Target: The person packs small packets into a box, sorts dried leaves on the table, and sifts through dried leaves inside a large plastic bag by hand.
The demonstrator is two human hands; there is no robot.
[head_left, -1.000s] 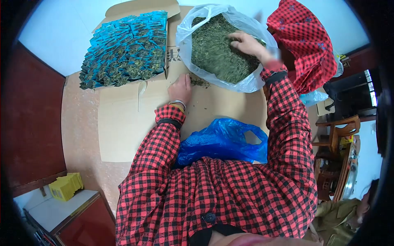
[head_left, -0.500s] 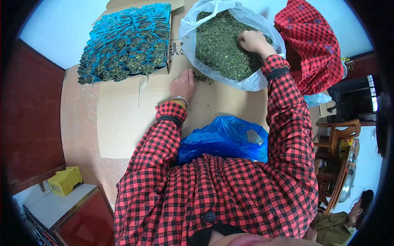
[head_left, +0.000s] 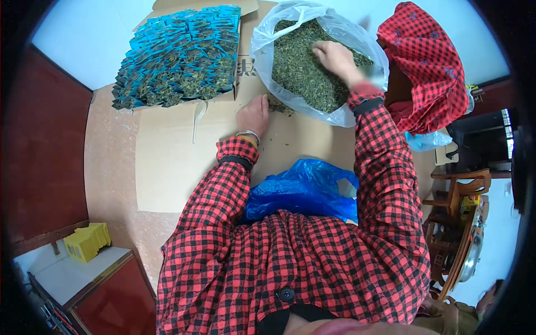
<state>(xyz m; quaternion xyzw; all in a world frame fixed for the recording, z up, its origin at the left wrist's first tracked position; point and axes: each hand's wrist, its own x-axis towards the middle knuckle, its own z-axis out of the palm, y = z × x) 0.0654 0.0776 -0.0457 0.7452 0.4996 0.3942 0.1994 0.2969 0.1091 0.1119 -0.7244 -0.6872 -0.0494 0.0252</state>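
A clear plastic bag point(head_left: 329, 118), its rim rolled open, holds a heap of dried green leaves point(head_left: 304, 70) like loose tea. Over this heap is my right hand point(head_left: 336, 60), its fingers curled down and together at the leaves; what they grip is hidden. My left hand point(head_left: 254, 116) rests on the cardboard sheet point(head_left: 167, 162) just left of the bag, closed, with its contents out of sight. A few spilled leaves point(head_left: 280, 106) lie beside it. To its left is a white plastic spoon point(head_left: 197, 120), near a box packed with blue leaf-filled sachets point(head_left: 178, 61).
A blue plastic bag point(head_left: 301, 192) lies close to my body. Red-and-black checked cloth point(head_left: 427, 61) covers something right of the leaf bag. A yellow stack point(head_left: 87, 241) sits on a cabinet at lower left. Another person point(head_left: 455, 318) is at lower right, near a wooden chair point(head_left: 460, 187).
My right hand has shifted left across the leaf heap, its sleeve moving with it. My left hand stays closed at the same spot beside the bag. The view has shifted slightly.
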